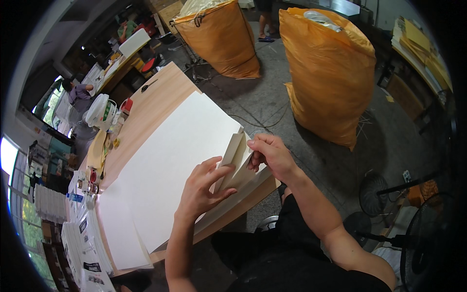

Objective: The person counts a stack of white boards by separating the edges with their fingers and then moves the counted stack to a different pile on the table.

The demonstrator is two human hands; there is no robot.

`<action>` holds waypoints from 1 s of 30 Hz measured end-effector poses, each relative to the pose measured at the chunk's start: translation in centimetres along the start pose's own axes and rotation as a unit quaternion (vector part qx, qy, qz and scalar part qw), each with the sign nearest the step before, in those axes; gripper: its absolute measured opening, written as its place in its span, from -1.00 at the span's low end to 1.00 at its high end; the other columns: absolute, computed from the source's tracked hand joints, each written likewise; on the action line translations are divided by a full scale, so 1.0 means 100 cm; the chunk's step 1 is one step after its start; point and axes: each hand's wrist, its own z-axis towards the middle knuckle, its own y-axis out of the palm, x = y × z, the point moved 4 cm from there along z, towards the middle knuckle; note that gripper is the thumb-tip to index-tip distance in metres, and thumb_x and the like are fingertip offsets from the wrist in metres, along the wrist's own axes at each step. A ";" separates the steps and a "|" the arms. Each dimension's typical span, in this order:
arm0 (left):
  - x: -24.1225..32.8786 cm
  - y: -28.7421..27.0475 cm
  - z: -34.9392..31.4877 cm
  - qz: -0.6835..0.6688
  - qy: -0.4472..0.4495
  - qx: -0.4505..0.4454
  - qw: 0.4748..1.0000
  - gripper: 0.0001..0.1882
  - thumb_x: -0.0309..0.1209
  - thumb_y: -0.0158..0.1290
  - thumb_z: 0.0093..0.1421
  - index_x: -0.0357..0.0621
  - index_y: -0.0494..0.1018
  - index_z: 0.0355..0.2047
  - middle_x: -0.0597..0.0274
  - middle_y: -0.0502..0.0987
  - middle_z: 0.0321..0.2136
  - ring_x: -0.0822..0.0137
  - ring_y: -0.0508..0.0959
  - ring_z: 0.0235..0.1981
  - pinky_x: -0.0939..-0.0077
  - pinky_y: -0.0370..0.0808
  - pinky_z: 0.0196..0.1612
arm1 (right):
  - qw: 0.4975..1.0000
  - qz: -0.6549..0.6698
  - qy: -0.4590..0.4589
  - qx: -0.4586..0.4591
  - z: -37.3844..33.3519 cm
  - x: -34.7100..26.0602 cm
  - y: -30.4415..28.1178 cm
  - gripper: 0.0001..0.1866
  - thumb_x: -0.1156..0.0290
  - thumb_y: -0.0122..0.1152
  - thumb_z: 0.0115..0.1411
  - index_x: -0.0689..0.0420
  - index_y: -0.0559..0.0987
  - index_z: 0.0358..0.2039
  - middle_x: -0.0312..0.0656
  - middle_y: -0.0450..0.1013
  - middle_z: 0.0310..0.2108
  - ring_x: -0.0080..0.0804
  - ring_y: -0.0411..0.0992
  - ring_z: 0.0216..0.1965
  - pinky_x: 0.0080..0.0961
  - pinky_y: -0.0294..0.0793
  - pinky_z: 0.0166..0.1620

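Note:
A cream folded cardboard piece [239, 161] with a raised side flap lies at the right edge of a stack of large white sheets [170, 146]. My left hand [202, 187] is curved over the near-left side of this piece, fingers on the raised flap and thumb spread lower down. At its right edge, my right hand [270, 155] pinches the cardboard between thumb and bent fingers. Part of that edge is hidden behind the right fingers.
The wooden table [163, 90] carries scissors [148, 86], a white bucket [100, 112], tape rolls [93, 175] and stacked printed sheets [80, 243] along its left. Large orange sacks [328, 73] stand on the floor beyond. A fan [423, 238] is at right. Other people are far left and at the back.

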 end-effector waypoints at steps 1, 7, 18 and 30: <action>-0.001 -0.001 0.000 -0.008 0.001 0.002 1.000 -0.47 -0.28 0.49 0.01 0.11 0.62 0.03 0.08 0.54 0.15 0.00 0.59 0.05 0.18 0.59 0.08 | 1.000 -0.003 0.000 -0.003 0.000 0.001 -0.001 -0.66 0.23 0.17 0.44 0.11 0.49 -0.48 -0.27 0.47 -0.58 -0.47 0.55 -0.52 -0.55 0.50 -0.48; 0.003 -0.006 0.002 -0.026 -0.010 -0.012 1.000 -0.44 -0.37 0.46 0.04 0.07 0.60 0.10 0.08 0.57 0.12 0.00 0.59 0.07 0.19 0.57 0.13 | 0.999 0.018 -0.032 -0.002 -0.004 0.001 -0.006 -0.62 0.18 0.19 0.45 0.10 0.47 -0.50 -0.28 0.47 -0.59 -0.48 0.54 -0.55 -0.56 0.51 -0.48; -0.001 0.001 -0.002 0.051 0.012 0.001 0.999 -0.51 -0.46 0.32 0.15 0.14 0.57 0.11 -0.03 0.48 0.23 -0.07 0.59 0.02 0.16 0.58 0.07 | 0.999 0.012 -0.042 0.019 0.000 0.005 0.002 -0.66 0.26 0.21 0.42 0.09 0.47 -0.51 -0.30 0.47 -0.62 -0.49 0.54 -0.57 -0.57 0.47 -0.49; -0.001 -0.001 -0.001 0.014 -0.009 0.003 1.000 -0.54 -0.45 0.27 0.21 0.17 0.57 0.13 0.01 0.52 0.17 -0.02 0.60 0.02 0.18 0.59 0.08 | 0.995 -0.076 -0.069 0.019 -0.004 0.004 -0.003 -0.66 0.27 0.23 0.41 0.08 0.47 -0.52 -0.31 0.46 -0.61 -0.50 0.56 -0.53 -0.57 0.50 -0.47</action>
